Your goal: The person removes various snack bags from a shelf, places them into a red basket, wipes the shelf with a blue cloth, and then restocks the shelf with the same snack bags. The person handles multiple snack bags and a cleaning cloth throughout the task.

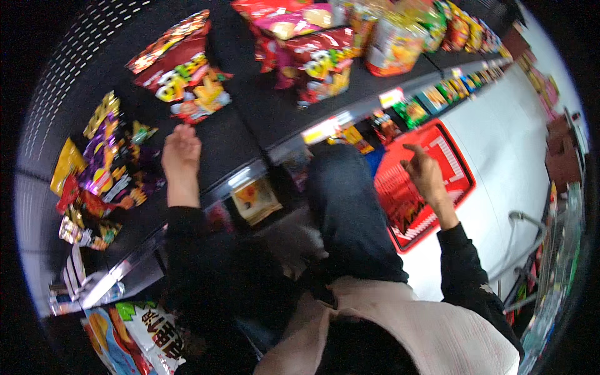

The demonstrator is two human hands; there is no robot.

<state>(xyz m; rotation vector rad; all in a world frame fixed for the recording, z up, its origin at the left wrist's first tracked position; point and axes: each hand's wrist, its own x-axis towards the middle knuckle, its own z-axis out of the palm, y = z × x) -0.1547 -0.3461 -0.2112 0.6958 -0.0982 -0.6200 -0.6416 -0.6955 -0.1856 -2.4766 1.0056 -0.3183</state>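
Note:
My left hand reaches over the black shelf, palm partly up and fingers loosely bent, with nothing visible in it. Just beyond its fingertips lies a dark red snack bag with yellow lettering; whether they touch is unclear. A purple and gold snack bag lies left of that hand, among smaller packets. On the other side, my right hand hangs over a red plastic shopping basket, its fingers apart and holding nothing. The basket stands on the white floor, partly hidden by my knee.
A second dark red snack bag and bagged noodle packs fill the shelf's far part. Price labels run along its front edge, with packets on a lower level. A metal-framed rack or cart stands at the right.

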